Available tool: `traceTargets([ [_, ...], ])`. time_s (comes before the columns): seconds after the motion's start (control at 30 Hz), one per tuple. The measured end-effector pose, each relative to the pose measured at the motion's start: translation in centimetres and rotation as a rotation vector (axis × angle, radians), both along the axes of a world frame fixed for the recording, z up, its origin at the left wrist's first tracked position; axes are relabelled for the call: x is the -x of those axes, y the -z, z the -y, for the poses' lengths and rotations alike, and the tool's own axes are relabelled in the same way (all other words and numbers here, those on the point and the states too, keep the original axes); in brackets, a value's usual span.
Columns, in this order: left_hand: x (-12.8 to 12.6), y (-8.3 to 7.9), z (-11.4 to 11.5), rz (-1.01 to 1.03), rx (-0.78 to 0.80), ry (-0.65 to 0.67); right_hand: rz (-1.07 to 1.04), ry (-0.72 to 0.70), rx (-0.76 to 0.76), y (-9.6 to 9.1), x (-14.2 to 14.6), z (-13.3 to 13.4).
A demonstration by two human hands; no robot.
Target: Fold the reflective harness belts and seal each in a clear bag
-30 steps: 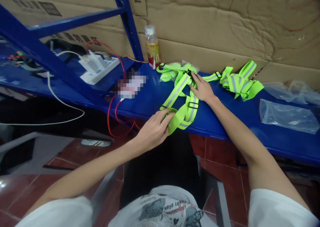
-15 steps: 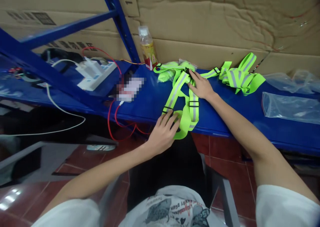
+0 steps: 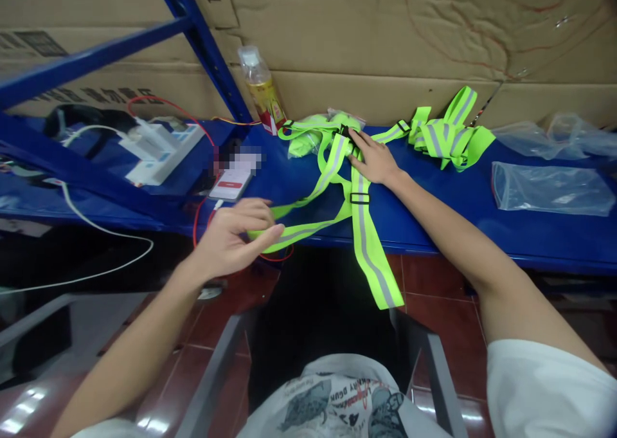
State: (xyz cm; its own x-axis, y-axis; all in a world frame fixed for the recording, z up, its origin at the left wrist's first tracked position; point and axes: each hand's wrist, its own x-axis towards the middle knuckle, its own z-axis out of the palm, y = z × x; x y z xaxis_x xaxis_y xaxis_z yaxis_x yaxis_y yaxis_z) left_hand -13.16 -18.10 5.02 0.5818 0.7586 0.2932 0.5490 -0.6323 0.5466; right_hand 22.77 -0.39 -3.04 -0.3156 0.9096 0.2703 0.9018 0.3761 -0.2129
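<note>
A neon-yellow reflective harness (image 3: 333, 161) of straps with grey stripes and black slide buckles lies spread on the blue shelf. My left hand (image 3: 236, 235), at the shelf's front edge, has its fingers curled into a strap loop drawn out leftward; the fingertips are partly hidden. My right hand (image 3: 376, 158) lies flat with fingers stretched over the harness's upper part, fingertips at a black buckle (image 3: 344, 131). A loose strap end (image 3: 378, 271) hangs over the front edge above my lap. Behind the harness sits a plastic-bagged yellow bundle (image 3: 308, 141).
Another bunched reflective harness (image 3: 446, 136) lies right, linked by a strap. Further right are clear plastic bags (image 3: 549, 187). A drink bottle (image 3: 263, 94), a phone (image 3: 234, 179) with a red cable and a white power strip (image 3: 166, 158) stand left, near a blue upright (image 3: 207, 52).
My left hand has moved left, pulling a strap loop out with it. One strap end has dropped over the shelf edge. My right hand remains on the harness; the view has shifted slightly.
</note>
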Motion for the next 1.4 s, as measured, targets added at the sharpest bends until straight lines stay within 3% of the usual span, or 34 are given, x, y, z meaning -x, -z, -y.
traceTargets([
  [0.13,1.2,0.2,0.0,-0.358,-0.203,0.107,-0.01,0.012,-0.007,0.1,0.1,0.0],
  [0.27,-1.8,0.2,2.0,-0.175,-0.52,0.048,-0.046,-0.002,-0.017,0.4,0.0,-0.2],
  [0.37,-5.7,0.6,1.8,-0.213,-0.407,0.215,-0.083,-0.003,-0.02,0.4,-0.1,-0.3],
  [0.53,-10.3,3.0,-2.9,-0.354,-0.23,0.272,-0.192,-0.054,-0.059,-0.1,-0.8,0.0],
  [0.67,-10.3,5.0,-5.3,-0.428,-0.067,0.278,-0.271,-0.097,-0.065,-0.2,-1.7,0.0],
  [0.87,-7.8,5.2,-5.3,-0.382,-0.102,0.293,-0.271,-0.115,-0.032,-0.6,-2.3,0.1],
  [0.97,-7.1,5.1,-5.2,-0.378,-0.098,0.31,-0.289,-0.116,-0.094,-2.5,-1.6,2.1],
  [1.1,-6.7,5.1,-5.4,-0.379,-0.065,0.304,-0.235,-0.2,-0.191,-5.2,0.4,8.7],
  [1.23,-6.4,5.6,-5.2,-0.372,-0.091,0.232,0.002,-0.162,-0.057,-4.5,1.3,14.7],
  [1.33,-6.1,6.1,-4.7,-0.387,-0.111,0.124,0.091,-0.183,0.107,-3.4,0.2,16.2],
  [1.4,-5.9,6.0,-4.4,-0.42,-0.101,0.111,0.116,-0.208,0.181,-3.7,-0.8,16.0],
])
